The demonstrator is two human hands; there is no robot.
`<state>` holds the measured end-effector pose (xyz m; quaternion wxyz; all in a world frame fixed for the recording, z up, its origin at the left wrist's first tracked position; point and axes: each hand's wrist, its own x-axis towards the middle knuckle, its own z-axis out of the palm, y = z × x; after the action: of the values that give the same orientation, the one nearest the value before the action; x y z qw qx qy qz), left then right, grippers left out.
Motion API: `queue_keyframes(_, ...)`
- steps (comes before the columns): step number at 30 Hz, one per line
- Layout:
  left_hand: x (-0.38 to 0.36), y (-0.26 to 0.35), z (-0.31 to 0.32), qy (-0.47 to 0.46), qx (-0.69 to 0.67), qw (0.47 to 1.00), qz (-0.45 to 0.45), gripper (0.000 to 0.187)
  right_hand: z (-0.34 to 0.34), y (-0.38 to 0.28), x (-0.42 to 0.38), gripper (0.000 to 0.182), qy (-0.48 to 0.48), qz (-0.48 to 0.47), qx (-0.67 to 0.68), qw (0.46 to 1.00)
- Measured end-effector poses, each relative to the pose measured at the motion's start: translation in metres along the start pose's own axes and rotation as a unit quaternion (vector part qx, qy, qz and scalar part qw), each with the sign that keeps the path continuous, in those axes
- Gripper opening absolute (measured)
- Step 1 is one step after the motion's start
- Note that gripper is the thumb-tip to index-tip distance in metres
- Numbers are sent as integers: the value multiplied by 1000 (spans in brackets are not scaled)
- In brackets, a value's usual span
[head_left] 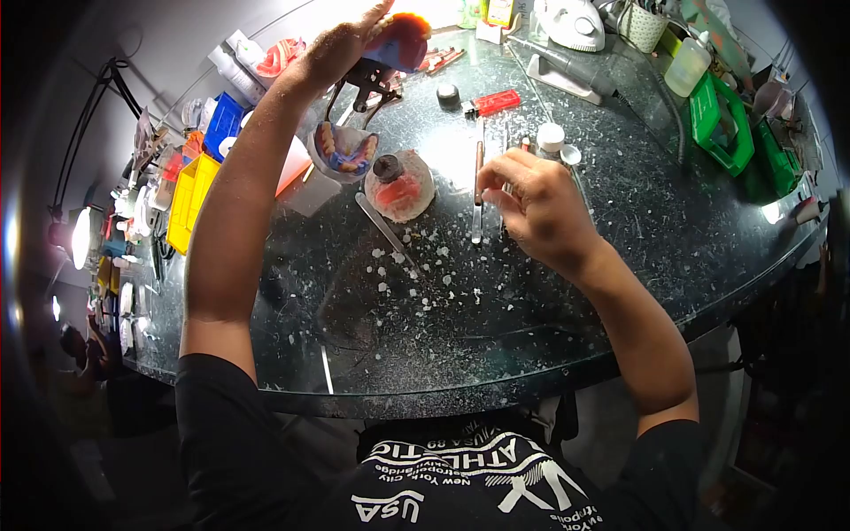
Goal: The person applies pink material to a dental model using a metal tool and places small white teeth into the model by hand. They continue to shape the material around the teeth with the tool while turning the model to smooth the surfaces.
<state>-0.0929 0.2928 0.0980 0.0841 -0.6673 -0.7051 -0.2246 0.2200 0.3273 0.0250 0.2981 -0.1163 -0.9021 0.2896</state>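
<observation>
At the back left my left hand (341,46) is closed on the raised upper part of a dental articulator (367,86), next to a dental model (403,46) with orange-pink wax at its top. Below it sits the lower dental cast (343,164), with a row of teeth in wax. My right hand (542,202) is above the table at centre right, fingers curled into a pinch; what they hold, if anything, is hidden. Close to those fingertips lies a metal wax tool (478,221) with a brown handle. A red lighter (496,103) is farther back.
A round plaster-covered base (403,199) carries a dark knob. A metal spatula (381,223) leans by it among white crumbs. White jars (551,137), a handpiece on its stand (567,78), green bins (722,124), a yellow bin (190,199) and a blue bin (223,124) surround the area.
</observation>
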Motion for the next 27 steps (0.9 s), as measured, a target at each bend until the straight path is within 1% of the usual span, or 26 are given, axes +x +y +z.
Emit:
queue_keyframes(1, -3, 5, -2, 3, -56, 998, -30, 39, 1, 2, 0, 5, -25, 7, 11, 1000)
queue_keyframes(2, -6, 11, -7, 7, -116, 991, -68, 42, 3, 2, 1, 6, -40, 39, 0, 998)
queue_keyframes(3, -12, 12, -12, 3, -226, 968, -104, 46, 5, 1, 1, 7, -55, 70, -12, 996)
queue_keyframes(4, -22, 13, -17, 10, -345, 928, -143, 50, 7, 0, 2, 8, -69, 101, -24, 992)
queue_keyframes(5, -37, 2, -20, 2, -489, 865, -115, 38, 10, 0, 2, 9, -64, 83, -50, 993)
queue_keyframes(6, -49, 3, -22, 49, -558, 808, -181, 39, 14, 1, 3, 10, -60, 62, -74, 993)
queue_keyframes(7, -64, 3, -25, 96, -618, 740, -246, 40, 19, -1, 5, 11, -57, 40, -97, 993)
queue_keyframes(8, -87, -2, -18, 107, -681, 697, -196, 44, 23, -3, 7, 15, -66, 50, -147, 986)
queue_keyframes(9, -108, -5, -18, 96, -699, 679, -206, 44, 28, -4, 10, 19, -86, 66, -178, 978)
queue_keyframes(11, -142, -28, -4, -27, -835, 535, -127, 62, 37, -6, 15, 20, -84, 60, -205, 973)
queue_keyframes(12, -156, -33, 2, -12, -847, 518, -118, 66, 42, -4, 19, 20, -91, 77, -211, 970)
queue_keyframes(13, -164, -29, 7, 3, -859, 501, -108, 71, 47, -1, 20, 19, -80, 71, -218, 970)
queue_keyframes(14, -168, -26, 9, 20, -849, 518, -103, 73, 48, -4, 23, 19, -83, 85, -225, 967)
queue_keyframes(15, -172, -25, 12, -2, -873, 482, -72, 74, 47, -7, 26, 19, -83, 101, -235, 963)
queue_keyframes(17, -176, -22, 12, -3, -868, 492, -68, 74, 44, -7, 33, 17, -85, 94, -233, 964)
queue_keyframes(18, -175, -19, 12, -31, -897, 439, -42, 74, 42, -6, 37, 16, -70, 97, -197, 973)
queue_keyframes(19, -175, -22, 14, -44, -905, 421, -33, 74, 38, -3, 39, 16, -45, 93, -153, 983)
queue_keyframes(21, -178, -25, 17, -26, -920, 379, -96, 76, 26, -10, 43, 21, -12, 158, 19, 987)
queue_keyframes(22, -178, -26, 19, -16, -918, 381, -109, 75, 23, -17, 44, 24, 20, 160, 124, 979)
queue_keyframes(23, -178, -27, 19, -33, -907, 407, -103, 71, 20, -22, 43, 27, 52, 162, 227, 959)
queue_keyframes(24, -178, -27, 19, -30, -889, 443, -109, 71, 19, -22, 40, 31, 56, 158, 344, 924)
queue_keyframes(25, -178, -28, 19, -29, -870, 478, -116, 71, 15, -25, 35, 31, 24, 136, 399, 907)
queue_keyframes(27, -177, -28, 20, -20, -861, 483, -161, 68, 21, -33, 29, 30, 49, 93, 299, 949)
